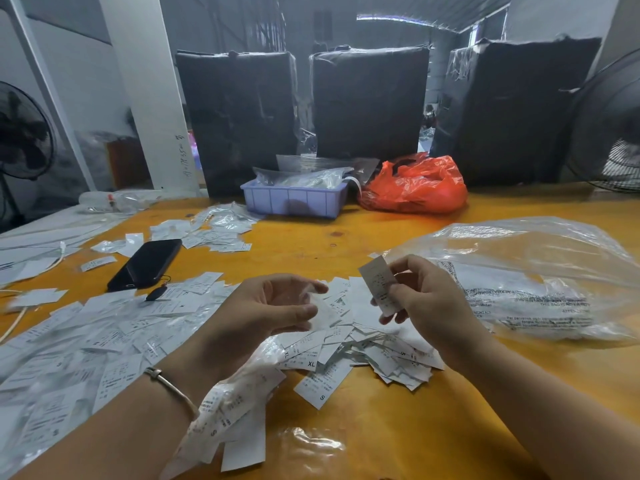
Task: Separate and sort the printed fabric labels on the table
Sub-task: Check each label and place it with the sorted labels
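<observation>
Fingers: the right hand (420, 299) pinches one printed label (379, 289) between thumb and fingertips; the left hand (273, 306) is loosely curled, and whether it holds the blurred pale slip at its fingertips I cannot tell.
Held label: upright, long axis near vertical, leaning slightly left, above the pile.
Pile (363, 344): loose labels directly below both hands on the tabletop (398, 438).
Nearer hand: left, for the spread of labels (86, 341) on its side.
Beyond: a clear bag (540, 271) to the right.
</observation>
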Motion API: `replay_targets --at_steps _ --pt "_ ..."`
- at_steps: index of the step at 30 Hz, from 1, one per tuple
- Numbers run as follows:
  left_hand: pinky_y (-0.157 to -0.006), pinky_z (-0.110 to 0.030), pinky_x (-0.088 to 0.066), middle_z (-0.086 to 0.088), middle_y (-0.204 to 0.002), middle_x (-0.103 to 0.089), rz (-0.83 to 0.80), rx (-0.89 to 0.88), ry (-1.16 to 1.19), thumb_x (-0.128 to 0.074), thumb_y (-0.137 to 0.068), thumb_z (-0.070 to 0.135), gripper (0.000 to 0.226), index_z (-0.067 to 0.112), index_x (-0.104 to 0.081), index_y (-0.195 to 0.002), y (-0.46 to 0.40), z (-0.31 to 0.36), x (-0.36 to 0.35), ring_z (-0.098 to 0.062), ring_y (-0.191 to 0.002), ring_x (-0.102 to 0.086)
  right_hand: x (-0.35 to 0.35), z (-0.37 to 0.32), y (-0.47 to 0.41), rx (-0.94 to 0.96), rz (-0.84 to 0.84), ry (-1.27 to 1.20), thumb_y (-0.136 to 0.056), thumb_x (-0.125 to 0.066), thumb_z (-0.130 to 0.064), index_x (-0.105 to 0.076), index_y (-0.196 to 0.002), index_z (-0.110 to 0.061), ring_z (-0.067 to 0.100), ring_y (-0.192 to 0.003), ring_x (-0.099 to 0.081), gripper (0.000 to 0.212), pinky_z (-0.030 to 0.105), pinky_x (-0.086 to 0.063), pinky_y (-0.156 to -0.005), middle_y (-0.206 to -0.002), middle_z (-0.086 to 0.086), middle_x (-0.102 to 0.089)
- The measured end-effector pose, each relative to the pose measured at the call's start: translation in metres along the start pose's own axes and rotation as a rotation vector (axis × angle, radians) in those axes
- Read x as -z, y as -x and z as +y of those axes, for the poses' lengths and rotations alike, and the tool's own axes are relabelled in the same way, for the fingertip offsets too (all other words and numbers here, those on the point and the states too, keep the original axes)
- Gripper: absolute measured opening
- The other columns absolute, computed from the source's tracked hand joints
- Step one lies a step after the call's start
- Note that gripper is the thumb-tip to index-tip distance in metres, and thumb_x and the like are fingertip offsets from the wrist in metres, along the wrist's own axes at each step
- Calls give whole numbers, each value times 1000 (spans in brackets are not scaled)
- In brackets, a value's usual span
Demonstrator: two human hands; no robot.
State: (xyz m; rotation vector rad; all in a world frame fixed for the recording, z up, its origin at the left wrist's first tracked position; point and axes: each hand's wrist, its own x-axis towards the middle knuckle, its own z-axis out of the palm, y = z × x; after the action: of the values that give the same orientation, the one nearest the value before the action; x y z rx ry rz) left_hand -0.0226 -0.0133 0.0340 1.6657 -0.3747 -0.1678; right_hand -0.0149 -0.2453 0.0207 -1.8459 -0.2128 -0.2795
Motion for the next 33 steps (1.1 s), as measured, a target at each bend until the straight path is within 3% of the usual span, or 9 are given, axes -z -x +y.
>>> replay_targets --at_steps 3,7,11,13,17,21,23,28,33 --pt "-79 -30 -58 -16 -95 -73 2 38 79 -79 -71 3 22 3 -74 -92 1 1 -1 -32 -88 -72 2 -2 0 -111 -71 -137 -83 -58 9 -58 -106 -8 23 -62 -68 29 32 -48 -61 -80 11 -74" --pt "-85 -40 -59 -28 -92 -71 39 51 43 -76 -71 -8 16 -2 -67 -82 0 0 -1 -37 -89 -72 4 -5 -2 -171 -123 -281 -77 -66 8 -60 -104 -7 20 -63 -65 32 31 -44 -64 -83 15 -74" --pt "-85 -37 -58 -23 -84 -73 30 2 -115 -81 -71 1 20 -6 -65 -81 0 -3 -1 -34 -84 -73 6 -7 -3 -193 -159 -400 -78 -68 -6 -65 -92 -7 19 -60 -62 14 26 -44 -57 -85 21 -73" --pt "-78 -31 -59 -20 -81 -74 46 -36 -148 -79 -76 12 27 -8 -63 -83 0 -4 -3 -31 -79 -73 8 -7 -5 -226 -164 -478 -79 -65 -15 -65 -94 -5 23 -61 -65 18 24 -47 -53 -87 23 -72" --pt "-65 -21 -54 -7 -73 -73 58 -86 -238 -75 -73 32 28 6 -69 -79 -1 -3 -7 -14 -68 -67 10 -8 -5 -272 -211 -546 -91 -55 -13 -60 -105 1 27 -59 -67 21 23 -49 -46 -91 26 -71" --pt "-59 -19 -52 -5 -73 -72 26 -81 -289 -74 -80 20 12 9 -69 -81 -2 -4 -4 -10 -63 -63 9 -11 -3 -315 -308 -589 -87 -57 -13 -59 -103 -1 24 -57 -66 20 23 -49 -45 -93 27 -70" --pt "-62 -21 -54 -8 -76 -74 24 -88 -252 -75 -76 20 17 7 -67 -83 -1 -4 -4 -14 -66 -66 8 -14 -1 -311 -303 -584 -77 -66 -10 -61 -93 -4 24 -56 -66 18 22 -50 -47 -86 22 -72" --pt "-67 -25 -56 -8 -76 -72 60 -162 -223 -82 -65 28 25 13 -66 -77 0 -4 -3 -17 -69 -66 8 -21 4 -96 -164 -516 -61 -72 -4 -63 -81 -5 21 -53 -61 23 20 -47 -49 -72 14 -67" --pt "-72 -26 -57 -6 -83 -73 85 -215 -219 -83 -64 34 28 17 -72 -84 0 -5 -3 -17 -76 -68 5 -29 13 198 -38 -352 -75 -69 5 -64 -87 4 18 -51 -59 13 21 -42 -48 -69 12 -69"
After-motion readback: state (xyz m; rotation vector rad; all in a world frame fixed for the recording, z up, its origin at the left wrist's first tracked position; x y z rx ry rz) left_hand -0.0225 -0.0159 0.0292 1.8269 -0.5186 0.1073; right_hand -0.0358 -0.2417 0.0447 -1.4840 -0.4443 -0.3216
